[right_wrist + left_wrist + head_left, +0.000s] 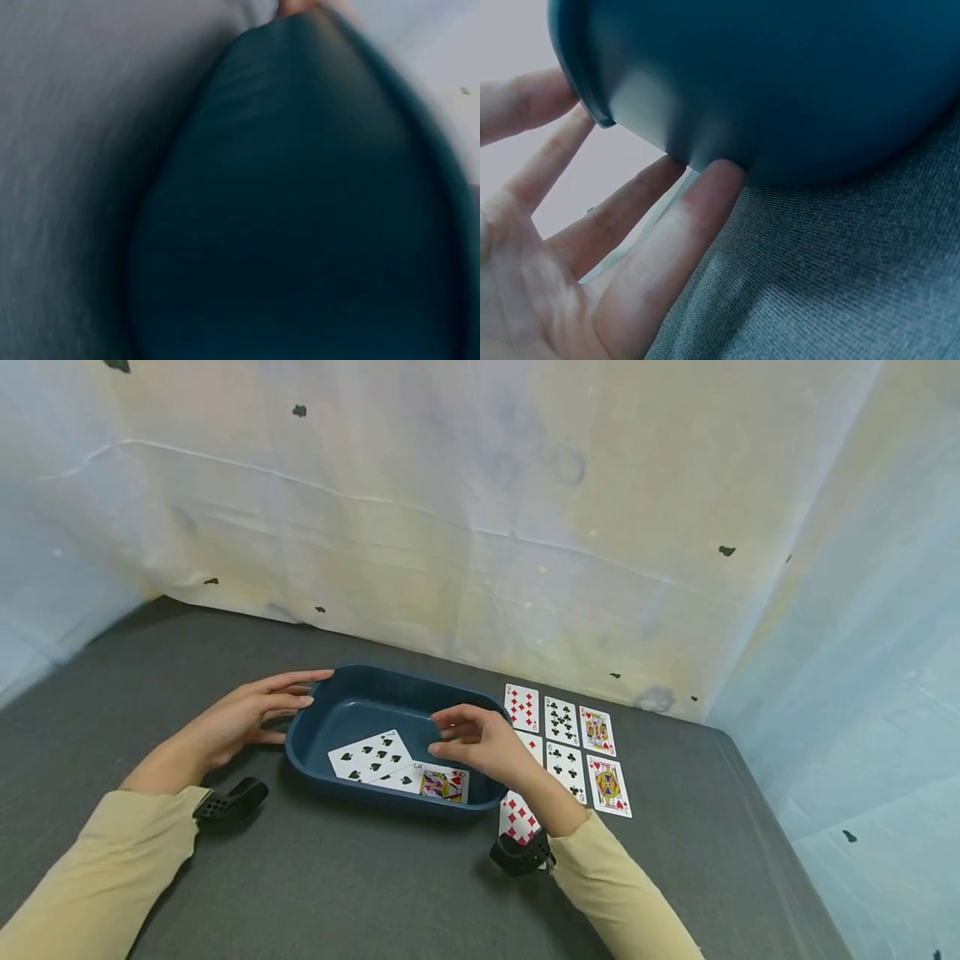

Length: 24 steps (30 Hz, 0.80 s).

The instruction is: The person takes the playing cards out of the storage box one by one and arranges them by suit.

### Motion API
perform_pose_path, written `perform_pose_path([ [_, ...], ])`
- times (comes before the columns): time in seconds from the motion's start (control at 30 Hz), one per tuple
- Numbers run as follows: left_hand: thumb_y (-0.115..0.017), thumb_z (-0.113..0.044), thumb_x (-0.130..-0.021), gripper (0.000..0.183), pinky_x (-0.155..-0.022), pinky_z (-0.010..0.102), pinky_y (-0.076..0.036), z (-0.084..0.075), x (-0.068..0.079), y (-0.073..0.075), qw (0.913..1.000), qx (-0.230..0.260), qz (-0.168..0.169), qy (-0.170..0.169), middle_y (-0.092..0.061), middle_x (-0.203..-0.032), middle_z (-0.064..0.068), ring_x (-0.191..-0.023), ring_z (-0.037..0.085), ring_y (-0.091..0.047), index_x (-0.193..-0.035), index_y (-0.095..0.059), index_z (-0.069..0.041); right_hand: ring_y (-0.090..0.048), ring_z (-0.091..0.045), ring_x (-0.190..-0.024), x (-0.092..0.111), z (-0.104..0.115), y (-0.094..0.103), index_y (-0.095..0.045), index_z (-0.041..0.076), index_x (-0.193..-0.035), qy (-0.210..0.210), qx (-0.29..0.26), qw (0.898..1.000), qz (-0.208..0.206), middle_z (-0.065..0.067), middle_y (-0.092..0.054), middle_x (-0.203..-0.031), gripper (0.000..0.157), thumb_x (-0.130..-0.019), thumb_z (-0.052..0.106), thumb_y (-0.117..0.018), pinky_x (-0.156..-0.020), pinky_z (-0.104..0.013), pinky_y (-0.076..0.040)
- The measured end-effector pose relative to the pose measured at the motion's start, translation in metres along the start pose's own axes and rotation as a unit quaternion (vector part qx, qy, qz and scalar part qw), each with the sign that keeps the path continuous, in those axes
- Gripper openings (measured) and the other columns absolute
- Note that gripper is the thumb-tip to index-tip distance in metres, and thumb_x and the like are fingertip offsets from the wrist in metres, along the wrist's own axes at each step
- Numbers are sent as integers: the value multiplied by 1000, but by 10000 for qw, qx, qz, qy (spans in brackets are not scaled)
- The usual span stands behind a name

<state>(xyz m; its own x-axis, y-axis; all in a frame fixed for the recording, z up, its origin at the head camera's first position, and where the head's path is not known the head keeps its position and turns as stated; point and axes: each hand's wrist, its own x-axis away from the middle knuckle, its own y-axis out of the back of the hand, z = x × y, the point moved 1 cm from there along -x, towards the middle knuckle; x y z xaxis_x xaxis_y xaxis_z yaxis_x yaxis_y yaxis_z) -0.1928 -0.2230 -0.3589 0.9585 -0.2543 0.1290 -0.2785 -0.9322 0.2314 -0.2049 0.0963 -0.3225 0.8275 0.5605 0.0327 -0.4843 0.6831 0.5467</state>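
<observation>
A dark blue oblong tray [360, 710] sits on the table, with several playing cards inside. One is a spade card [367, 756]; a red-suited face card [444, 783] overlaps others along the near wall. My left hand [232, 718] is at the tray's left end, its extended fingers touching the outer wall and rim, as the left wrist view also shows. Over the tray's right part hovers my right hand [483, 743], fingers slightly bent and apart, with nothing visible between them. The tray's outer wall [300, 187] fills most of the blurred right wrist view.
Right of the tray, face-up cards lie in columns: diamonds [521, 706], clubs [562, 721] and face cards [597, 731]. My right forearm covers part of them. A pale curtain [450, 527] hangs behind the dark grey table [337, 885].
</observation>
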Motion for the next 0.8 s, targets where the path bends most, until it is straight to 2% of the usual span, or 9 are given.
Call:
perform_pose_path([
  [0.07, -53, -39, -97, 63, -93, 56, -47, 0, 0, 0, 10000, 4, -10, 0, -21, -158, 15, -138, 44, -30, -152, -28, -22, -61, -24, -106, -1, 0, -3, -61, 4, -123, 192, 828, 9962, 181, -13, -62, -120, 41, -85, 14, -73, -88, -30, -51],
  [0.17, -53, -38, -97, 62, -93, 55, -47, -1, 1, 0, 10000, 48, -11, -8, -22, -158, 15, -138, 44, -31, -152, -28, -21, -59, -23, -102, -2, 1, -8, -64, 5, -119, 351, 1902, 9802, 414, -11, -62, -113, 44, -80, 18, -78, -88, -29, -50],
  [0.3, -53, -37, -98, 62, -93, 53, -48, -1, 1, 0, 9999, 110, 27, -64, -23, -157, 16, -137, 43, -32, -152, -28, -21, -58, -23, -103, -2, 4, -14, -63, 4, -116, 378, 2660, 9619, 511, -10, -61, -110, 48, -75, 18, -83, -91, -35, -48],
  [0.4, -53, -38, -98, 62, -92, 52, -48, -1, 1, 0, 9998, 146, 73, -97, -24, -157, 15, -138, 42, -32, -152, -28, -21, -58, -23, -104, -2, 4, -15, -61, 4, -115, 387, 2828, 9565, 599, -11, -61, -110, 48, -74, 13, -82, -92, -37, -47],
  [0.67, -54, -40, -97, 63, -92, 52, -48, 1, 0, 1, 9999, 133, 63, -66, -23, -157, 14, -139, 41, -30, -152, -29, -22, -60, -22, -94, -4, 5, -16, -61, 4, -113, 462, 2861, 9516, 1022, -9, -64, -98, 40, -77, 8, -79, -86, -34, -48],
  [0.8, -54, -41, -97, 64, -93, 53, -47, 1, 1, 1, 9999, 133, 80, -43, -21, -158, 14, -139, 42, -29, -152, -28, -23, -58, -18, -89, -5, 4, -14, -61, 5, -114, 391, 2553, 9596, 1115, -8, -63, -98, 40, -78, 9, -78, -79, -29, -47],
])
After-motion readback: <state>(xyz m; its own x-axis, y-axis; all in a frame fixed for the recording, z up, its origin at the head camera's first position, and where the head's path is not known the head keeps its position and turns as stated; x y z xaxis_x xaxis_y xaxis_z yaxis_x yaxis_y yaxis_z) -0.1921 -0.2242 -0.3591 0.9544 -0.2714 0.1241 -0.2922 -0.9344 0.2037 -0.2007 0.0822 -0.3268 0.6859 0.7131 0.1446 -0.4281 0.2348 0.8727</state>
